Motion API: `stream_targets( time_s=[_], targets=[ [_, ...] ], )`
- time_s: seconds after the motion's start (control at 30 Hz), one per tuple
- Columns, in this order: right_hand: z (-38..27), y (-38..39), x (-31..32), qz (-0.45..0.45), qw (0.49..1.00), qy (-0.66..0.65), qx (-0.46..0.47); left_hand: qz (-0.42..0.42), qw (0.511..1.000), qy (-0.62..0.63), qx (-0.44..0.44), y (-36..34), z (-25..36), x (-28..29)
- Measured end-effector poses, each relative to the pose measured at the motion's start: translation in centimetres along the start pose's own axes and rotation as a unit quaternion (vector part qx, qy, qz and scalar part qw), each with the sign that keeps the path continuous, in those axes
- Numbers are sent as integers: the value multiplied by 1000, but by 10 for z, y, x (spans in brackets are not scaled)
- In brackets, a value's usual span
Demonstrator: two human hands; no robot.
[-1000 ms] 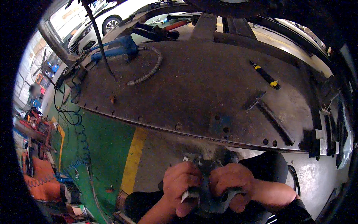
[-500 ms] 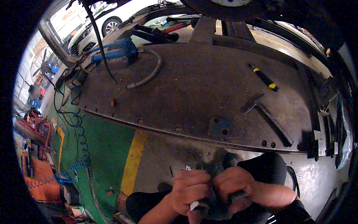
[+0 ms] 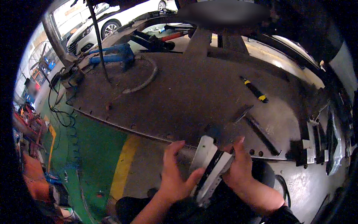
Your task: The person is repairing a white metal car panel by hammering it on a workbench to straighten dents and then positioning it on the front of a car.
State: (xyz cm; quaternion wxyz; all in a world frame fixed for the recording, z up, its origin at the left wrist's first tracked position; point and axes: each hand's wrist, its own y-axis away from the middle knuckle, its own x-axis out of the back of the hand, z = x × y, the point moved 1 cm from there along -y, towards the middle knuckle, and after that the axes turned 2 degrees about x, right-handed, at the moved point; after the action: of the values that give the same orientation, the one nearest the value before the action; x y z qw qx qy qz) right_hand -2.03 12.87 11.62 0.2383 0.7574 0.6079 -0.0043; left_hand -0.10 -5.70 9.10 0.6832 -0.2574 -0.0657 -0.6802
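A long, angular part (image 3: 211, 162) with pale grey faces and a black strip along its middle stands tilted between my hands, above my lap. My right hand (image 3: 240, 168) holds its right side, the index finger stretched up and the other fingers partly hidden behind it. On the other side, my left hand (image 3: 175, 175) has its fingers spread away from the part, while the thumb lies over its left edge. On the dark metal plate (image 3: 179, 93) beyond rest a hammer (image 3: 261, 132) and a black and yellow tool (image 3: 255, 90), whose kind I cannot make out.
A blue hydraulic tool (image 3: 113, 56) with a ribbed hose (image 3: 153, 74) lies at the plate's back left. Dark cables (image 3: 61, 112) trail on the green floor. Metal blocks (image 3: 308, 153) and clear plastic wrapping (image 3: 335, 149) sit at the right edge. A white car (image 3: 123, 18) stands behind.
Both hands were closed low and close together; now they are raised and apart. The left fingers have spread, and the part's pale faces have come into view. The whole view has shifted slightly.
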Motion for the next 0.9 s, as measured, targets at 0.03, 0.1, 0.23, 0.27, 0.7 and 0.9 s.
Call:
stream_targets(
  time_s=[0.03, 0.1, 0.23, 0.27, 0.7, 0.9],
  targets=[
    [2, 0, 1, 17, 999, 37, 31, -23, 999, -23, -39, 4, 9, -4],
    [16, 4, 11, 22, 982, 168, 79, -69, 988, -73, -117, 14, 40, -9],
    [4, 32, 9, -77, 856, 467, 209, -59, 989, -104, -85, 17, 37, -12],
    [-1, 35, 6, -142, 817, 499, 252, -91, 990, -101, -27, 18, 31, -8],
    [-22, 32, 8, -312, 791, 310, 426, -207, 921, 326, -41, 16, 11, 22],
    [-16, 17, -6, -445, 833, 196, 265, -375, 896, 231, -65, 26, 13, 13]
  ],
)
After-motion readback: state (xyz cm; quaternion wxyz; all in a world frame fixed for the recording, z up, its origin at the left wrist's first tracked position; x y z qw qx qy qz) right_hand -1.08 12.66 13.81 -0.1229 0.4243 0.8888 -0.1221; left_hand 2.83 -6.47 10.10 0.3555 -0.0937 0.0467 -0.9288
